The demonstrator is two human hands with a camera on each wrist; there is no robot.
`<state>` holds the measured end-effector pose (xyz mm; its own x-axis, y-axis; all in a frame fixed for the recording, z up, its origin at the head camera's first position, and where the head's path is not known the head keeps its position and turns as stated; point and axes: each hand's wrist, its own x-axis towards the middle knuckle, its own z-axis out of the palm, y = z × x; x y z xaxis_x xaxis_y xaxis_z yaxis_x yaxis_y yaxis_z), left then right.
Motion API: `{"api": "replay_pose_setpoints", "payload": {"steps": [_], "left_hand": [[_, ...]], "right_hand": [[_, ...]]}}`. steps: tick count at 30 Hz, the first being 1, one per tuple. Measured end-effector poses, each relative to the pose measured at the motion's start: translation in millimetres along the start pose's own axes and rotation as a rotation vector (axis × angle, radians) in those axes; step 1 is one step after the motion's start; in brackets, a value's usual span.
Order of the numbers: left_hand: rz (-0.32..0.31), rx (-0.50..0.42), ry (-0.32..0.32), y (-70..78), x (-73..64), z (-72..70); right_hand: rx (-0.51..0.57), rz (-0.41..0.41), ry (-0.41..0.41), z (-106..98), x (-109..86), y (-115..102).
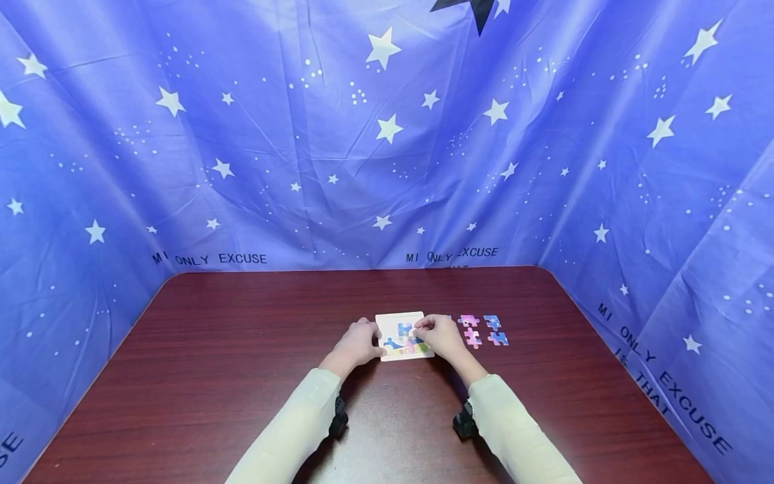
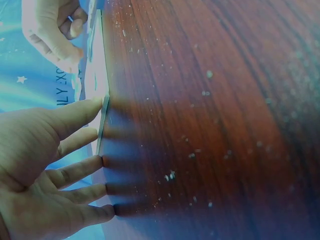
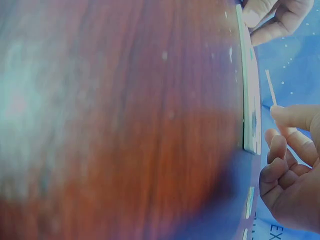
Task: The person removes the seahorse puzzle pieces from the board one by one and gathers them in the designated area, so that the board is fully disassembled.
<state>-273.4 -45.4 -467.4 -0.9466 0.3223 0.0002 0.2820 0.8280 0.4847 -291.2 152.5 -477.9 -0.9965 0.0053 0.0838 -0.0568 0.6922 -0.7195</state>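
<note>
A shallow white puzzle tray [image 1: 399, 315] lies on the table, with several blue, pink and yellow pieces [image 1: 408, 347] in its lower part and middle. My left hand [image 1: 357, 343] rests at the tray's left side, fingers spread and fairly straight. Its thumb [image 2: 82, 114] touches the tray's edge in the left wrist view. Over the right part of the tray, my right hand [image 1: 443, 336] pinches a thin puzzle piece [image 3: 270, 87] between thumb and forefinger. That piece stands tilted on edge, raised above the tray in the right wrist view; its picture side is hidden there.
To the right of the tray lie loose pink pieces [image 1: 469, 320] and blue pieces [image 1: 498, 338]; another is partly hidden behind my right hand. The dark red wooden table [image 1: 242, 323] reaches back to a blue star-printed curtain [image 1: 338, 134].
</note>
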Motion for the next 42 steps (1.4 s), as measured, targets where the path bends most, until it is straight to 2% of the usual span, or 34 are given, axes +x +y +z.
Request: {"api": "replay_pose_setpoints", "payload": {"steps": [14, 25, 42], "left_hand": [[0.000, 0.012, 0.000, 0.3, 0.1, 0.0], [0.000, 0.016, 0.001, -0.1, 0.9, 0.3], [-0.004, 0.006, -0.011, 0.4, 1.0, -0.2]], "right_hand": [[-0.002, -0.033, -0.009, -15, -4.3, 13], [-0.084, -0.035, 0.008, -29, -9.9, 30], [-0.127, -0.030, -0.040, -53, -16.0, 49]]}}
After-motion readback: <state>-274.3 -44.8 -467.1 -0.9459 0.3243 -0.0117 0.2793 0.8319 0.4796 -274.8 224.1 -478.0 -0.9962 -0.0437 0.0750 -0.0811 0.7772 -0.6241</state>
